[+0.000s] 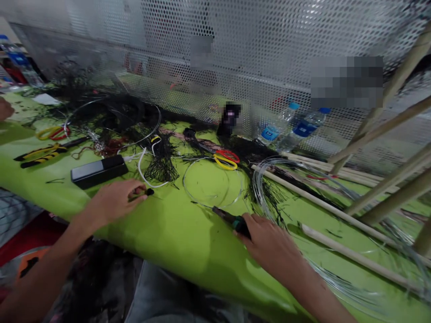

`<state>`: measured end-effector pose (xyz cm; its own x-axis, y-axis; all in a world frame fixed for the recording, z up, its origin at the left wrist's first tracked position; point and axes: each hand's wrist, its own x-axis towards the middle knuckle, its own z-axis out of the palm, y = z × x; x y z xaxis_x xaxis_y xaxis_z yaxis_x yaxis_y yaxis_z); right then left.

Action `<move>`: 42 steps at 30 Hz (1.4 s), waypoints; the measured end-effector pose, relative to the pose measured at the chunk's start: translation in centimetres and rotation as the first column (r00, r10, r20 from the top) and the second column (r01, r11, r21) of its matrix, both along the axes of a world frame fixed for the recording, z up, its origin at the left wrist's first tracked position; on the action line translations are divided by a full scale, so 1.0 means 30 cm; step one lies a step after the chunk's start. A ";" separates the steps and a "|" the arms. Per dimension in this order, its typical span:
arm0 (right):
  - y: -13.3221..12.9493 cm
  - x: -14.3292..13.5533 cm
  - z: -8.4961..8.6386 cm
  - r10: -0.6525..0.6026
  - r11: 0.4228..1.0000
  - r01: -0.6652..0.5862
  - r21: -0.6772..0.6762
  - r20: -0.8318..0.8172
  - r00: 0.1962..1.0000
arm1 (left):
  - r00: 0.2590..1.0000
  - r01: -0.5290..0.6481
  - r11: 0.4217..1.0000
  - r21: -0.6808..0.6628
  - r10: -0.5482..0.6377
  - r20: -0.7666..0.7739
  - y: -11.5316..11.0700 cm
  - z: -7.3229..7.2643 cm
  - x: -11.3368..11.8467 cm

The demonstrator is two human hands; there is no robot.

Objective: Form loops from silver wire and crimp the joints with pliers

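Observation:
My right hand [269, 240] is wrapped round the dark handles of a pair of pliers [227, 216]. The jaws of the pliers are at the near edge of a thin wire loop [184, 183] lying on the green table cover [188, 229]; whether they grip the wire I cannot tell. Between the thumb and fingers of my left hand [117, 199] is a small black piece [149, 192], too small to name. Just beyond that hand sit a black box-shaped device [99, 172] with a white cable [140, 168] and a bundle of black strands [162, 163].
Yellow-black pliers [43, 154] and scissors [52, 133] lie to the left; red-yellow scissors [226, 159] lie mid-table. Coiled wire [261, 188] and wooden sticks [357, 255] occupy the right. Bottles [269, 133] stand by a perforated metal panel [175, 27]. Another person's hand [5, 109] shows far left.

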<state>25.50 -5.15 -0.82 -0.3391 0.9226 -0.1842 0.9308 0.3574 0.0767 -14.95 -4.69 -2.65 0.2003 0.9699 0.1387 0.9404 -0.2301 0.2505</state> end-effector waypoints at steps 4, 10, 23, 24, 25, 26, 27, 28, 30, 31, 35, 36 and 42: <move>-0.004 0.052 0.000 0.128 0.980 -0.113 0.164 -0.086 0.988 | 0.993 -0.063 0.992 0.112 0.073 -0.096 0.000 -0.044 0.054; 0.275 0.015 0.179 0.197 0.978 -0.179 0.112 -0.184 0.963 | 0.993 0.089 0.940 0.330 -0.057 -0.106 -0.019 -0.062 0.060; 1.292 -0.603 -0.034 0.089 0.996 -0.089 0.015 -0.340 0.936 | 0.772 0.122 0.990 0.065 -0.135 0.621 0.232 0.164 0.233; 1.311 -0.612 -0.054 0.098 0.995 -0.101 0.011 -0.358 0.929 | 0.750 0.074 0.996 0.058 -0.094 0.655 0.233 0.155 0.226; 1.322 -0.616 -0.071 0.112 0.993 -0.113 0.018 -0.382 0.917 | 0.735 0.032 0.997 0.066 -0.068 0.675 0.230 0.147 0.219; 1.326 -0.618 -0.085 0.129 0.991 -0.126 0.035 -0.412 0.902 | 0.732 -0.005 0.996 0.089 -0.057 0.679 0.226 0.139 0.212; 1.326 -0.617 -0.096 0.149 0.989 -0.137 0.058 -0.445 0.883 | 0.741 -0.036 0.991 0.128 -0.059 0.669 0.224 0.134 0.205; 1.323 -0.614 -0.103 0.167 0.986 -0.143 0.087 -0.479 0.862 | 0.762 -0.061 0.982 0.180 -0.071 0.644 0.224 0.129 0.200; 1.312 -0.606 -0.108 0.198 0.979 -0.136 0.153 -0.544 0.815 | 0.825 -0.090 0.938 0.334 -0.118 0.552 0.233 0.119 0.190; 1.306 -0.601 -0.107 0.210 0.975 -0.124 0.187 -0.573 0.792 | 0.860 -0.088 0.902 0.422 -0.145 0.489 0.242 0.113 0.186; 1.279 -0.578 -0.075 0.254 0.948 -0.049 0.313 -0.659 0.708 | 0.933 -0.060 0.799 0.599 -0.168 0.319 0.278 0.080 0.166; 1.269 -0.568 -0.059 0.266 0.940 -0.030 0.340 -0.673 0.690 | 0.935 -0.065 0.810 0.583 -0.154 0.319 0.284 0.073 0.160; 1.098 -0.428 0.084 0.342 0.914 -0.041 0.404 -0.711 0.615 | 0.870 -0.008 0.981 0.192 -0.087 0.486 0.285 0.082 0.184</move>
<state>12.66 27.80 1.69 -0.3910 0.7675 0.5080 0.6178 0.6280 -0.4732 -9.43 3.86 -0.19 0.0977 0.9107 0.4014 0.6963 -0.3507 0.6262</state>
